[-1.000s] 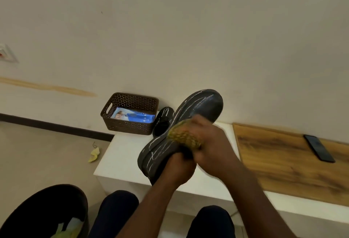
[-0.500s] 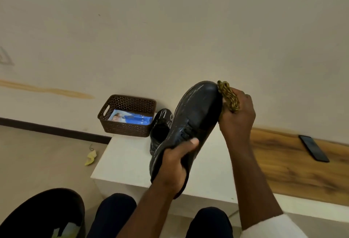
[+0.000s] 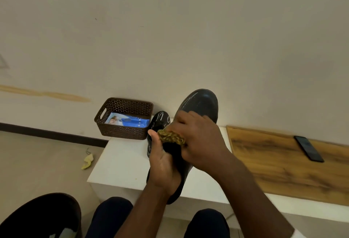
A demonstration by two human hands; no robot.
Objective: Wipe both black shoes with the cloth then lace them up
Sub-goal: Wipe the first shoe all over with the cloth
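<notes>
Gripping the heel end of a black shoe (image 3: 198,103) from below, the left hand (image 3: 164,167) has its fingers curled round the shoe's rear and its thumb stretched up along the side; the right hand (image 3: 200,139) is clamped on a bunched yellow-green cloth (image 3: 171,136) and presses it against the middle of the upper, just above the left thumb; the shoe is held in the air over the near edge of the white tabletop (image 3: 120,162), tilted so its rounded toe points up and away toward the wall (image 3: 170,30), pale streaks showing across the toe; the second black shoe (image 3: 159,122) stands on the tabletop just behind the hands, partly hidden by them, with thin white marks on its surface; left of it, touching or nearly touching, sits a brown perforated basket (image 3: 123,132) holding a blue printed packet (image 3: 128,121); to the right a wooden board (image 3: 283,162) lies flat on the tabletop, and a dark phone (image 3: 308,149) rests on its far end near the wall; a crumpled yellow scrap (image 3: 87,161) lies on the floor (image 3: 37,162) left of the tabletop; the person's knees in dark trousers (image 3: 111,217) fill the lower edge, beside a dark round bin (image 3: 37,211) at bottom left.
</notes>
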